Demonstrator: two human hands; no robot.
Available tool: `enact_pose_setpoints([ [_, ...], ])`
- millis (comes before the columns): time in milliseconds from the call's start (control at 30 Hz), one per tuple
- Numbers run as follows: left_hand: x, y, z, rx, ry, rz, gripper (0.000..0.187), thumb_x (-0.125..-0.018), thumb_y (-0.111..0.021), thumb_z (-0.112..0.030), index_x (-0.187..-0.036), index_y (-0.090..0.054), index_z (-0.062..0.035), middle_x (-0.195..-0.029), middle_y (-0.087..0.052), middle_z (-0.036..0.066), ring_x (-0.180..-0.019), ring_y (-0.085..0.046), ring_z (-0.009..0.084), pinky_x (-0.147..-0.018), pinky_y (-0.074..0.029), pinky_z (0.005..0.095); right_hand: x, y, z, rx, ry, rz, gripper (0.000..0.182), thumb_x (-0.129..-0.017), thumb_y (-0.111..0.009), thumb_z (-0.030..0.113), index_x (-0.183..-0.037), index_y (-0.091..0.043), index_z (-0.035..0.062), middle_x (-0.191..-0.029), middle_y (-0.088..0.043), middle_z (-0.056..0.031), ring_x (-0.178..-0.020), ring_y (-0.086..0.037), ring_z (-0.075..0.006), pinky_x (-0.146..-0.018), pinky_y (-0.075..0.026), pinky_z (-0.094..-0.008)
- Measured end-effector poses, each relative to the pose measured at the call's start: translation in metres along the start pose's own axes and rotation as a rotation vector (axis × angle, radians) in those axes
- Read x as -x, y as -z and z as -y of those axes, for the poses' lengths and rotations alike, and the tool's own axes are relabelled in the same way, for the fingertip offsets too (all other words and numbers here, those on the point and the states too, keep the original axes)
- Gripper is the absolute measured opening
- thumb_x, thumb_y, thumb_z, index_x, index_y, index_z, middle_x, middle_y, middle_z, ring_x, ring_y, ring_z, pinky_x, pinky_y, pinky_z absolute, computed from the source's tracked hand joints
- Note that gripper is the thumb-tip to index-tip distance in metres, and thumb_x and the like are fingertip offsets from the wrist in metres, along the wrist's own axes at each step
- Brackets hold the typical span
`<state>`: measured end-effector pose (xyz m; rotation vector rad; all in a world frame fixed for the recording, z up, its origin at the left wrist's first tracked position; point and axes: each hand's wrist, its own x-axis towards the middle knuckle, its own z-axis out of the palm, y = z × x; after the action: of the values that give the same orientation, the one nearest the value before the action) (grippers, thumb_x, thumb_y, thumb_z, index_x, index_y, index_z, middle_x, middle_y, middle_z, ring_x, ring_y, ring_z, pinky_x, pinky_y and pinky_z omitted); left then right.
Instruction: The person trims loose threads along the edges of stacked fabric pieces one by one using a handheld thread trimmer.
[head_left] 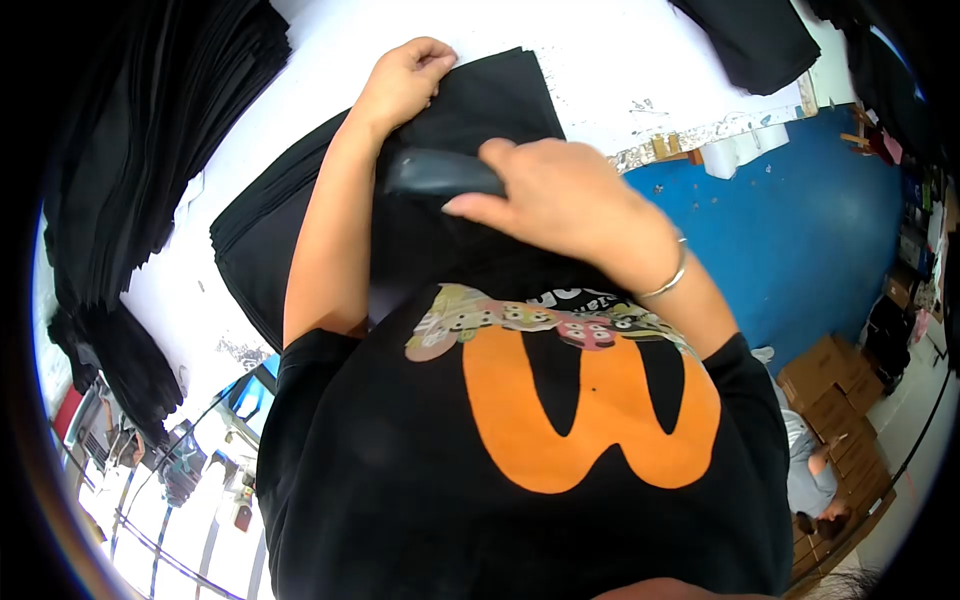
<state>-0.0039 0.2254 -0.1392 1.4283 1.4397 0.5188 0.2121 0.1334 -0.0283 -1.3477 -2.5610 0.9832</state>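
Black folded fabric point(495, 100) lies in layers on the white table. My left hand point(408, 85) rests at its upper edge with fingers curled and pressed together; whatever they pinch is too small to tell. A smooth dark rounded object point(440, 173) is in my right hand point(565, 195), gripped between thumb and fingers, over the middle of the fabric. Motion smears this hand and the object a little. More fabric layers point(265, 205) fan out beyond my left forearm.
The white table point(610, 60) has a worn edge at the right, above a blue floor point(780, 220). Black fabric piles point(130, 140) hang at the left; another black piece point(750, 45) lies upper right. Cardboard boxes point(830, 380) and a person in grey point(808, 470) are lower right.
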Motion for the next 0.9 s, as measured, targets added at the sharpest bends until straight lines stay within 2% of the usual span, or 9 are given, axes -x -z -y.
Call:
enact_pose_setpoints([
  [100, -0.007, -0.004, 0.013, -0.079, -0.054, -0.073, 0.025, -0.095, -0.070, -0.025, -0.107, -0.073, -0.0027, -0.090, -0.072, 0.009, -0.081, -0.067, 0.0203, -0.076, -0.054, 0.0329, 0.017, 0.006, 0.006, -0.037, -0.068, 0.077, 0.054, -0.093, -0.064, 0.058, -0.092, -0.059, 0.0039, -0.066, -0.064, -0.0178, -0.067, -0.066, -0.0410, -0.059, -0.051, -0.0485],
  [200, 0.004, -0.022, -0.006, -0.538, -0.175, -0.176, 0.033, -0.088, -0.076, -0.038, -0.103, -0.076, -0.0085, -0.104, -0.071, 0.011, -0.094, -0.069, 0.0323, -0.085, -0.054, 0.0409, 0.054, 0.025, -0.021, -0.128, -0.218, 0.155, 0.050, -0.090, -0.070, 0.054, -0.091, -0.063, 0.0042, -0.068, -0.065, -0.0164, -0.067, -0.067, -0.0386, -0.061, -0.051, -0.0458],
  [333, 0.011, -0.034, -0.014, -0.515, -0.152, -0.201, 0.031, -0.088, -0.076, -0.036, -0.105, -0.078, -0.0103, -0.103, -0.071, 0.008, -0.095, -0.069, 0.0295, -0.084, -0.055, 0.0391, 0.089, 0.034, -0.065, -0.437, -0.441, -0.029, 0.047, -0.092, -0.070, 0.047, -0.102, -0.070, 0.0007, -0.071, -0.067, -0.0167, -0.065, -0.067, -0.0288, -0.065, -0.053, -0.0393],
  [433, 0.012, -0.037, -0.016, -0.512, -0.164, -0.165, 0.031, -0.087, -0.077, -0.037, -0.107, -0.078, -0.0123, -0.103, -0.071, 0.006, -0.097, -0.068, 0.0285, -0.083, -0.055, 0.0390, 0.059, 0.034, -0.082, -0.572, -0.666, -0.101, 0.058, -0.093, -0.068, 0.053, -0.101, -0.068, -0.0045, -0.073, -0.067, -0.0168, -0.066, -0.067, -0.0251, -0.066, -0.054, -0.0361],
  [500, 0.013, -0.037, -0.020, -0.538, -0.141, -0.152, 0.032, -0.086, -0.077, -0.037, -0.108, -0.079, -0.0136, -0.104, -0.070, 0.005, -0.097, -0.068, 0.0279, -0.083, -0.055, 0.0389, 0.023, 0.005, -0.110, -0.342, -0.515, -0.261, 0.062, -0.095, -0.063, 0.057, -0.093, -0.066, -0.0045, -0.063, -0.061, -0.0109, -0.056, -0.063, -0.0205, -0.056, -0.051, -0.0335],
  [633, 0.015, -0.043, -0.032, -0.603, -0.106, -0.176, 0.029, -0.086, -0.077, -0.034, -0.108, -0.079, -0.0143, -0.104, -0.070, 0.005, -0.097, -0.068, 0.0285, -0.083, -0.054, 0.0391, -0.003, 0.011, -0.113, -0.597, -0.491, -0.286, 0.066, -0.096, -0.059, 0.062, -0.081, -0.064, -0.0017, -0.058, -0.058, -0.0089, -0.050, -0.060, -0.0183, -0.049, -0.048, -0.0315],
  [700, 0.010, -0.049, -0.021, -0.726, -0.436, -0.348, 0.026, -0.086, -0.078, -0.029, -0.107, -0.079, -0.0152, -0.104, -0.069, 0.006, -0.096, -0.068, 0.0286, -0.082, -0.054, 0.0402, 0.020, 0.012, -0.114, -0.587, -0.537, -0.215, 0.066, -0.096, -0.059, 0.062, -0.081, -0.065, -0.0014, -0.055, -0.056, -0.0083, -0.047, -0.059, -0.0175, -0.047, -0.045, -0.0304],
  [767, 0.004, -0.054, -0.023, -0.654, -0.460, -0.371, 0.022, -0.086, -0.077, -0.024, -0.105, -0.079, -0.0133, -0.101, -0.070, 0.007, -0.094, -0.068, 0.0293, -0.083, -0.054, 0.0405, 0.032, 0.009, -0.117, -0.641, -0.582, -0.195, 0.066, -0.096, -0.059, 0.062, -0.080, -0.065, -0.0015, -0.052, -0.054, -0.0069, -0.045, -0.057, -0.0165, -0.046, -0.043, -0.0296],
  [900, -0.024, -0.062, -0.009, -0.101, -0.209, -0.207, 0.010, -0.090, -0.075, -0.006, -0.098, -0.077, -0.0001, -0.094, -0.071, 0.005, -0.086, -0.066, 0.0161, -0.083, -0.053, 0.0282, 0.017, 0.007, -0.122, -0.638, -0.574, -0.246, 0.069, -0.096, -0.057, 0.064, -0.081, -0.065, -0.0020, -0.053, -0.053, -0.0059, -0.044, -0.056, -0.0160, -0.047, -0.043, -0.0300],
])
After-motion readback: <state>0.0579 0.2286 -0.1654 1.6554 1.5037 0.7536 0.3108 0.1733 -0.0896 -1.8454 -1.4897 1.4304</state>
